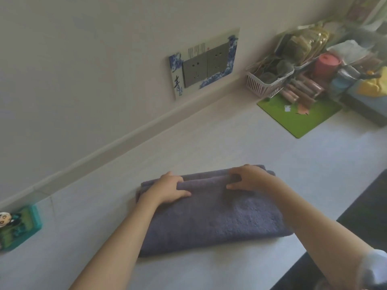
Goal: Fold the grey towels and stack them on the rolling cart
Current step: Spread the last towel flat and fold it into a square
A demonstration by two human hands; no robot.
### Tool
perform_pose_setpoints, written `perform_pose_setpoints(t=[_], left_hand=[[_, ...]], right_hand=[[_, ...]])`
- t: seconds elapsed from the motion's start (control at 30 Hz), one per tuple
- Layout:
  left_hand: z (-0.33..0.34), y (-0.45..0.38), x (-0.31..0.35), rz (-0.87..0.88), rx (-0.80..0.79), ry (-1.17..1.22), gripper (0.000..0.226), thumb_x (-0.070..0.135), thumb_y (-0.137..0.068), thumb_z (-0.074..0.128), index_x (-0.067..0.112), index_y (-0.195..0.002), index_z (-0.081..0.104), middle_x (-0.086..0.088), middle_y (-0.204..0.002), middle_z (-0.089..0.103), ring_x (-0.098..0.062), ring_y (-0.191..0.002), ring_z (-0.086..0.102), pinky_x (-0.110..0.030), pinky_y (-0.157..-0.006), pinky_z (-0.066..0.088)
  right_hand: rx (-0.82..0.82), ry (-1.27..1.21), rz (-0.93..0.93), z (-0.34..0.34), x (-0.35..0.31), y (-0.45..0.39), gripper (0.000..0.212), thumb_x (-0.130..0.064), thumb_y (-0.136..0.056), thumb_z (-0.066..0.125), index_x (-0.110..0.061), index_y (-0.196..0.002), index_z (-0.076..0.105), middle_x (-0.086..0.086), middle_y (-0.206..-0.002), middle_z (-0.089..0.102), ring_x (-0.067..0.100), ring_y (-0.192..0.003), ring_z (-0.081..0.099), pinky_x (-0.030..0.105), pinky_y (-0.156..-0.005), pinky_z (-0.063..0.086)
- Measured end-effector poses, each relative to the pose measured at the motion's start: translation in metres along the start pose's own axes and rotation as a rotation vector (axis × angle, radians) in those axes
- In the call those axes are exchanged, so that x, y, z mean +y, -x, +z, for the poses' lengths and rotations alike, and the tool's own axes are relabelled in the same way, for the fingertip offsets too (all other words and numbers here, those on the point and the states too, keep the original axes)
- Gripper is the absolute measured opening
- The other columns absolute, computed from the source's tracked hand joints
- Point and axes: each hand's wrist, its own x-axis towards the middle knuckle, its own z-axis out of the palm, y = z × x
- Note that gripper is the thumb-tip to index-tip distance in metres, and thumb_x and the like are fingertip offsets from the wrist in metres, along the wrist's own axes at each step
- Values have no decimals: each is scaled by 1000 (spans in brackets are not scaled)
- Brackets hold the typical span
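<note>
Head view: grey towel point(211, 214) lies folded on the white surface point(230, 132), lower centre of frame. Left hand point(167, 188) and right hand point(249, 177) grip its far folded edge, fingers apparently curled over it; slightly blurred. Green mat point(301, 118) upper right.

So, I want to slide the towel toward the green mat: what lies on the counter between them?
In the head view, only bare white counter lies between the grey towel and the green mat.
</note>
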Motion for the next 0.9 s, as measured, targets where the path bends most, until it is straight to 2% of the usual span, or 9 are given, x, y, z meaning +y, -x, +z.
perform_pose_setpoints(t=[0.1,0.23,0.33,0.43,0.53,0.6,0.67,0.8,0.9], left_hand=[[-18,0,2,-15,-50,57,26,49,-89,56,24,-87,56,-3,-104,62,-23,-101,58,-28,-75,38],[-27,-15,8,-73,-58,-70,41,53,-93,45,16,-99,60,-7,-111,64,-26,-103,58,-31,-79,41],[-15,-23,12,-132,-16,-244,46,52,-95,40,13,-114,54,-10,-119,61,-29,-109,56,-35,-85,41],[13,-19,24,-148,255,-358,44,39,-96,41,10,-129,44,-13,-131,50,-32,-122,45,-43,-103,31],[55,-6,41,49,521,-271,53,31,-85,42,8,-132,51,-18,-140,46,-35,-131,43,-50,-112,15],[80,2,41,85,465,-250,61,41,-82,39,13,-133,54,-15,-144,45,-36,-133,42,-53,-110,15],[92,9,26,-11,415,-239,66,52,-83,37,21,-141,45,-10,-149,38,-36,-137,35,-57,-110,10],[91,19,-18,-236,460,-186,68,58,-86,32,25,-144,39,-9,-152,35,-40,-138,30,-65,-107,15],[87,26,-32,-354,410,-100,70,61,-86,24,27,-146,36,-10,-155,27,-42,-140,26,-67,-100,29]], right_hand=[[-9,27,31,-10,1,-1,54,-56,-92,44,-17,-129,48,7,-126,57,28,-114,52,40,-93,44],[54,85,36,-12,-2,-17,51,-59,-92,37,-13,-109,52,9,-105,63,26,-93,57,33,-71,40],[163,209,97,0,-5,-21,52,-63,-90,37,-16,-106,53,5,-96,63,25,-94,57,35,-81,38],[477,240,128,28,-15,-18,45,-54,-90,43,-17,-114,55,7,-113,58,29,-110,50,38,-98,30],[753,97,-31,66,-41,-10,42,-40,-84,44,-19,-115,64,9,-126,59,32,-117,55,43,-103,27],[676,72,-91,93,-49,-6,47,-42,-87,39,-26,-128,57,7,-139,51,28,-130,46,43,-109,23],[606,53,-36,106,-41,-3,53,-53,-93,29,-31,-139,42,2,-148,39,25,-138,33,43,-113,16],[591,32,230,102,-7,0,64,-66,-88,18,-41,-145,23,-1,-156,21,28,-145,11,49,-116,2],[495,-20,437,96,5,2,68,-72,-83,15,-47,-145,8,0,-159,1,38,-144,-1,60,-110,5]])
